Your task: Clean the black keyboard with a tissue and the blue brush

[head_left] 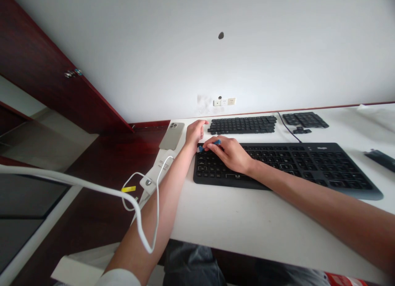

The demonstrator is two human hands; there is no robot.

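A black keyboard (277, 160) with its keycaps off lies on the white table, its bare key wells showing. My right hand (230, 153) is closed around a small blue brush (217, 142), whose pale bristle end touches the keyboard's upper left corner. Beside that corner, just past the far edge, rests my left hand (195, 133). Its fingers are loosely curled, with nothing visible in them, and its wrist is close to the brush tip. Behind the keyboard, removed black keycaps (243, 124) are laid out in rows.
More keycaps (305, 119) lie at the back right, beside the keyboard cable (288, 129). A phone (173, 136) and a white power strip (149, 183) with a looping white cable (135, 203) are at the left. A dark object (381, 159) sits far right, and a wall stands behind.
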